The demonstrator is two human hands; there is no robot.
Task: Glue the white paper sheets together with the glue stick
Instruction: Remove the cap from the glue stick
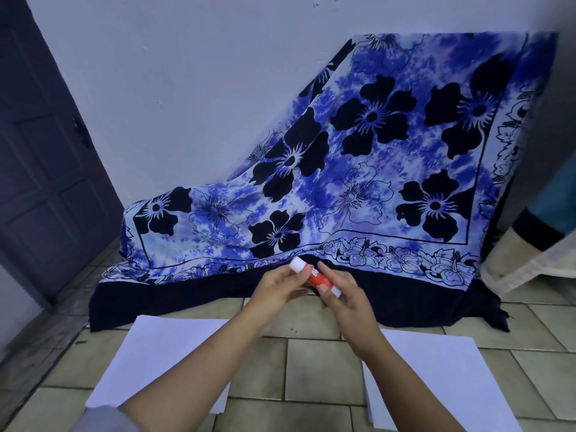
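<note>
Uncapping looks like the step in hand. The glue stick [314, 277] is held in the air above the tiled floor [314, 369]. It slants from its white cap [297, 264] at upper left down to its white base [336, 292] at lower right, in front of the dark hem of a blue flowered cloth [358, 151]. The left hand [277, 288] pinches the cap end between thumb and fingers, and the right hand [343, 294] curls round the lower barrel. Each grip is therefore closed on the stick and neither is free. The cap appears to be on.

The two white sheets lie flat on the floor, well apart with bare tiles between them. The left sheet [162, 353] is beneath the left forearm and the right sheet [436, 369] beneath the right.

To do this well, I judge the right grip should hold the barrel firm while the left pulls the cap straight along the stick's axis. A sideways pull could smear or snap the glue. The cap is best parked on the tiles beside the sheets, off the paper and away from the cloth's hem. A small twist of the base should then raise only a short stub, since too much may crumble under pressure. One hand will likely need to lie flat on a sheet, because light paper slides on smooth tile.
</note>
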